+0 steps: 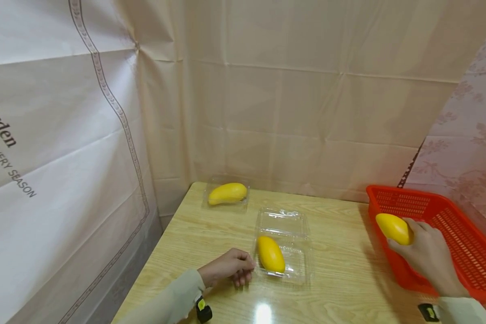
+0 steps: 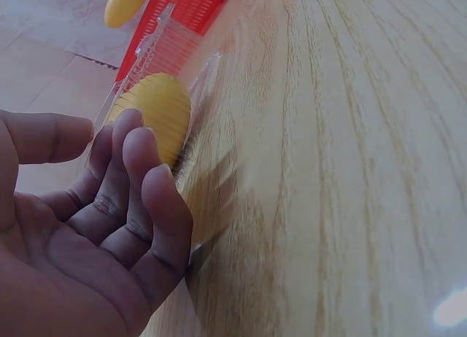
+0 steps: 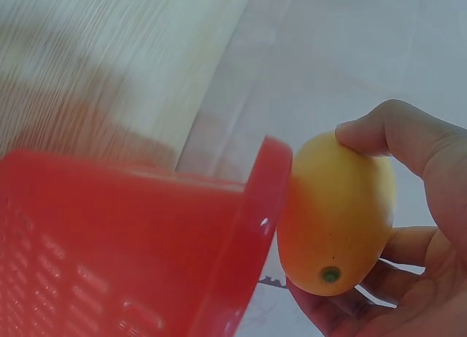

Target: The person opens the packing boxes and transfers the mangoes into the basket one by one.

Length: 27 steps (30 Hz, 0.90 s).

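Observation:
My right hand [image 1: 427, 252] grips a yellow mango [image 1: 393, 228] over the near-left rim of the red basket [image 1: 405, 193]. In the right wrist view the mango [image 3: 336, 213] is between thumb and fingers, right by the basket's rim [image 3: 270, 184], its stem end showing. On the table, my left hand [image 1: 231, 266] pinches the left edge of an opened clear plastic clamshell box [image 1: 295, 261] with thumb and forefinger, the other fingers curled. A second mango [image 1: 271, 254] lies in the box's near half; its lid [image 1: 282, 220] lies folded back behind.
Another clear box [image 1: 246, 198] with a mango [image 1: 228, 193] in it sits at the table's far left corner. The wooden table [image 1: 336, 270] meets a beige cloth backdrop [image 1: 287, 99]. Printed cloth [image 1: 56, 135] hangs at the left, floral cloth [image 1: 470, 121] behind the basket.

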Tool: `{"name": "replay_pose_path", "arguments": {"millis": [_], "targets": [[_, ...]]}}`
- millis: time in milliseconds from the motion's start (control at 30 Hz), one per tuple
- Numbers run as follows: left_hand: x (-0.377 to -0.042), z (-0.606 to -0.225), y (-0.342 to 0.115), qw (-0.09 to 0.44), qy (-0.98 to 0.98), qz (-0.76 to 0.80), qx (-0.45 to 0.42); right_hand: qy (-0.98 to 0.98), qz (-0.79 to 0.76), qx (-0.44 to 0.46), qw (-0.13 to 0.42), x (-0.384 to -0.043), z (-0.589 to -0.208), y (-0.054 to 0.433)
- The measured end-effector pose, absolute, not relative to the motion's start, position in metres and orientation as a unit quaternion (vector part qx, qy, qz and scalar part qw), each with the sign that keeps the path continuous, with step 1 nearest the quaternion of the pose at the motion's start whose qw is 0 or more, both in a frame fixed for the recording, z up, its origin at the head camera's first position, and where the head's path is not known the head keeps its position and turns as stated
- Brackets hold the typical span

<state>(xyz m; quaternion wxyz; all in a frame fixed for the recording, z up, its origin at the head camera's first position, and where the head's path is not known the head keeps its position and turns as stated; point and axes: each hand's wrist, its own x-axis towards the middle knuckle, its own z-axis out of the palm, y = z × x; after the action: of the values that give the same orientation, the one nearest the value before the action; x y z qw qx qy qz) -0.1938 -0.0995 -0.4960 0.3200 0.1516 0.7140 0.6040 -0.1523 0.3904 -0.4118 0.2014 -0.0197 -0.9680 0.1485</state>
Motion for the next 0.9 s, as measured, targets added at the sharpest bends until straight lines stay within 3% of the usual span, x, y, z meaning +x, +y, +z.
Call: {"name": "replay_pose_path", "arguments": {"millis": [900], "targets": [[-0.192,-0.496,-0.100,0.317,0.713,0.604,0.162,-0.974,0.124,-0.051,0.181,-0.149,-0.419,0.425]]}}
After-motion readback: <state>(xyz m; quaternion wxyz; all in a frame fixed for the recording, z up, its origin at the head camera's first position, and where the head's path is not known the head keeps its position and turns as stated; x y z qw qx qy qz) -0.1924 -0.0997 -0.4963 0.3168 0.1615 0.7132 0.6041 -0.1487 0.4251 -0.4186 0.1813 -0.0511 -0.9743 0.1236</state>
